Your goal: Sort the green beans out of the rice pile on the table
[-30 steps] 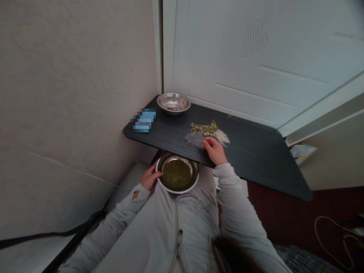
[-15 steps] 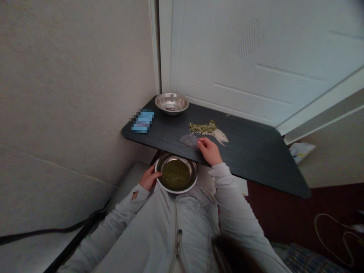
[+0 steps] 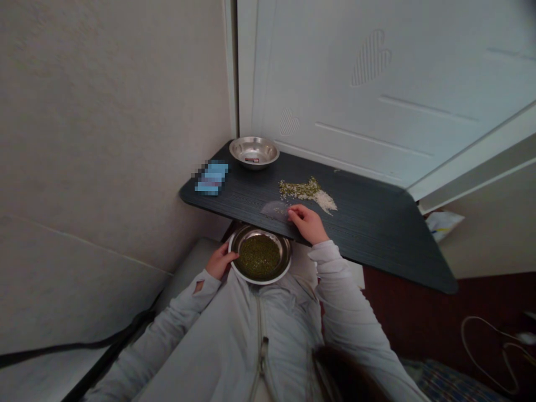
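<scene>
My left hand [image 3: 219, 263] grips the left rim of a steel bowl [image 3: 286, 267], thumb over the edge. Green beans, probably mung beans [image 3: 258, 255], cover its bottom. The bowl rests at my lap, just under the table's front edge. My right hand [image 3: 309, 222] is closed in a pinch on the right end of a thin, clear plastic sheet [image 3: 272, 209], which lies low over the tabletop near that edge. A few pale grains show on or through the sheet. Behind it lies a pile of mixed green beans and white grains [image 3: 299, 190], with a whiter rice-like heap [image 3: 325, 201] at its right.
The dark table [image 3: 377, 234] stands against a white door [image 3: 335, 72] and a wall on the left. A second steel bowl [image 3: 254, 152] sits at the back left, near a blurred blue item [image 3: 213, 178]. A white cable [image 3: 469, 346] lies on the floor at right.
My right hand and the plastic sheet have shifted slightly left, with fewer pale grains showing at the sheet. My left hand still holds the bowl in the same place.
</scene>
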### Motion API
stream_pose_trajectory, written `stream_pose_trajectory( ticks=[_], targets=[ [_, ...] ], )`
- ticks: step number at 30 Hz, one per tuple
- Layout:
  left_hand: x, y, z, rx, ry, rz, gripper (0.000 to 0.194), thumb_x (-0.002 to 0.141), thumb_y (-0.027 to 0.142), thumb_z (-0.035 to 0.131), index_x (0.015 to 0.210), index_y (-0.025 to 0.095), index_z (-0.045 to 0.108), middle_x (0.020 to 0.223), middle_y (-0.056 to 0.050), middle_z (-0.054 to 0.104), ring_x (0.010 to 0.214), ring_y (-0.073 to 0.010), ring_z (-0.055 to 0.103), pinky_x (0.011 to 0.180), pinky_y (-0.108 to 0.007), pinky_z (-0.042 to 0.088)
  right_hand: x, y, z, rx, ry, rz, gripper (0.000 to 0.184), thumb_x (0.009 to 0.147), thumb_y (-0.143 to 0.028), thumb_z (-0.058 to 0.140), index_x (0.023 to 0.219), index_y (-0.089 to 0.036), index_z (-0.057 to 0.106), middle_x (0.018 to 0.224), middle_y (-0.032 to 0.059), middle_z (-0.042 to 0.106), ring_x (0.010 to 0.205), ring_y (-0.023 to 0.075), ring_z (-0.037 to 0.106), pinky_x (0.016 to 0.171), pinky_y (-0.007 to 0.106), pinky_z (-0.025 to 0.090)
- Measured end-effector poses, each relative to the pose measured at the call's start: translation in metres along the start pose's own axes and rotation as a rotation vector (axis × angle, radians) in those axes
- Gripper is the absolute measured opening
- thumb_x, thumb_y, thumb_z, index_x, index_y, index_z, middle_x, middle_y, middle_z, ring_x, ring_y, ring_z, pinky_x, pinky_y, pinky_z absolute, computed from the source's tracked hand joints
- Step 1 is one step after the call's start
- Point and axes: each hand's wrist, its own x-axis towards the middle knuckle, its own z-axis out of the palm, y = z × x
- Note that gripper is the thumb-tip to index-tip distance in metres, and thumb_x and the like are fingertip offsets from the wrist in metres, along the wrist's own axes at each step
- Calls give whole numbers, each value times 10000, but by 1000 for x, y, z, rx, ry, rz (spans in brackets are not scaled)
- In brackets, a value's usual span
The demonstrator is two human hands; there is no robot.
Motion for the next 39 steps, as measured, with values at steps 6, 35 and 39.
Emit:
stream_pose_trajectory(
  ticks=[6,35,39],
  targets=[
    [-3,4,2,-4,2,-17,471,441,202,639,895,105,563,780,-50,630,730,-200,557,740,-348,395,-3,-8,-3,-27,-78,-55,252,696,-393,419,751,-201,573,583,-14,582,529,101,493,536,217,351],
    [-2,5,2,-11,2,1,443,440,187,632,873,115,580,841,-52,626,849,-236,527,760,-357,386,0,15,0,249,403,172,251,703,-365,381,842,-169,455,672,14,544,626,118,500,634,261,384],
    [-3,5,2,-14,2,4,433,444,187,630,867,113,579,842,-52,624,840,-231,530,760,-353,384,0,12,0,194,372,162,243,703,-349,380,835,-165,469,696,30,559,641,127,516,632,265,387]
  ],
)
